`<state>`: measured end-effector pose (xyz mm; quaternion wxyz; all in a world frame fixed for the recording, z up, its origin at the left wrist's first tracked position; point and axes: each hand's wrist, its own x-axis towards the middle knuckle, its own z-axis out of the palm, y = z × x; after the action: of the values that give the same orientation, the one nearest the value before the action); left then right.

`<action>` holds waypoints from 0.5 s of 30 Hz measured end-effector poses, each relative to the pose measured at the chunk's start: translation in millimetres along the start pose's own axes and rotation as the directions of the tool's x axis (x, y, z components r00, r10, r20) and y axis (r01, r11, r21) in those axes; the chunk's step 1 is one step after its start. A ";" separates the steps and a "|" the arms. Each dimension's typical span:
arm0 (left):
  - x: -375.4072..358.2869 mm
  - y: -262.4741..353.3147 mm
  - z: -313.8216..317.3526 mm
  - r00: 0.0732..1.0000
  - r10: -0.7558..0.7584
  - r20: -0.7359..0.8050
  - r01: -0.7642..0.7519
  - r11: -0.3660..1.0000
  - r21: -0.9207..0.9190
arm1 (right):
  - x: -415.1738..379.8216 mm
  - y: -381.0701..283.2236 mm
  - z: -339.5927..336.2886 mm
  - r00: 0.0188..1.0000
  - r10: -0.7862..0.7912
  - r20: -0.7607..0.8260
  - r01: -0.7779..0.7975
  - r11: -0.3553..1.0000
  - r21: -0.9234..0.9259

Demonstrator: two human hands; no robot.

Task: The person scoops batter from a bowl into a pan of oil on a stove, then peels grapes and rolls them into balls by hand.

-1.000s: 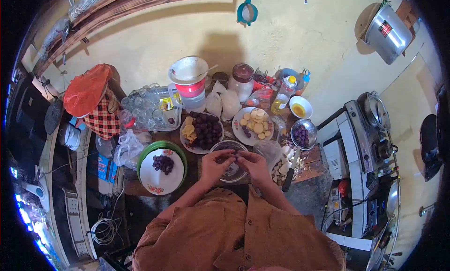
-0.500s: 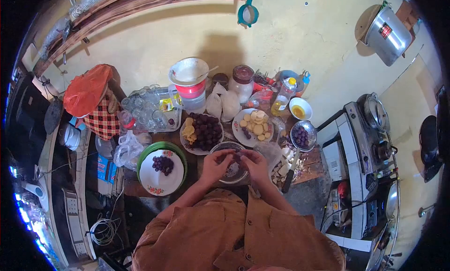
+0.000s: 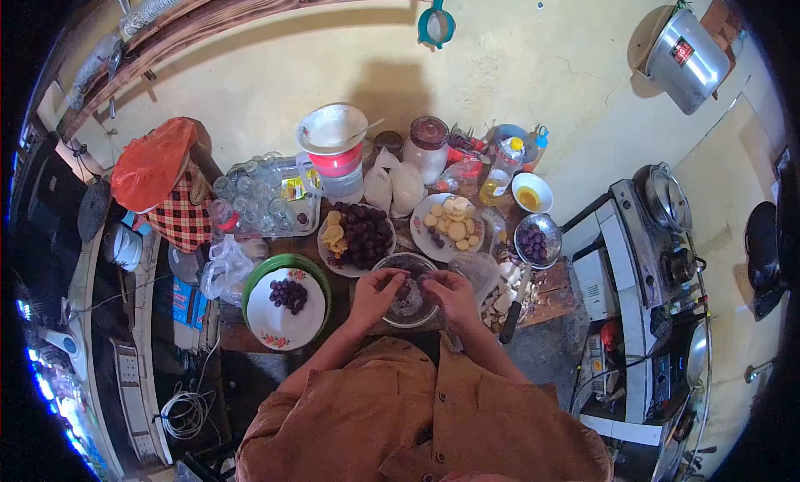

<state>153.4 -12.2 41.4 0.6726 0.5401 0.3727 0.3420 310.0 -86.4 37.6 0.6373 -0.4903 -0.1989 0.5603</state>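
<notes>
Spreading across the bench (image 3: 237, 339), the plates and bowls ring the person, seemingly so both hands can reach them. At left, the white plate (image 3: 283, 322) gives a small bunch (image 3: 288, 294) its own spot; a far plate bears heaped grapes (image 3: 369, 236). The glass bowl (image 3: 408, 322) sits nearest, between left hand (image 3: 373, 299) and right hand (image 3: 454, 297), probably to catch what drops. The hands are slightly apart over it, likely leaving the fingertips room to work. The right fingers appear to pinch a dark purple grape (image 3: 427, 279), whole or part, at their tips, above the bowl. The left thumb and forefinger are drawn close; whether they grip anything, I cannot tell.
</notes>
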 end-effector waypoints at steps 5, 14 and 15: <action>0.0 -5.7 0.5 0.998 -0.053 0.015 0.053 0.998 0.015 | -4.2 -3.3 4.3 1.000 0.003 0.004 -0.003 0.994 -0.105; -7.6 9.7 6.5 0.997 0.006 0.078 -0.012 0.997 0.071 | -8.4 -1.9 12.2 0.994 -0.083 0.068 0.092 0.984 -0.152; -8.2 10.8 7.9 0.995 0.089 0.042 -0.093 0.989 0.111 | -8.2 -1.8 11.9 0.994 -0.084 0.068 0.094 0.984 -0.152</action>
<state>155.7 -21.0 54.2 0.6316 0.5998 0.3540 0.3407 299.0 -88.9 46.8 0.6152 -0.5115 -0.2831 0.5290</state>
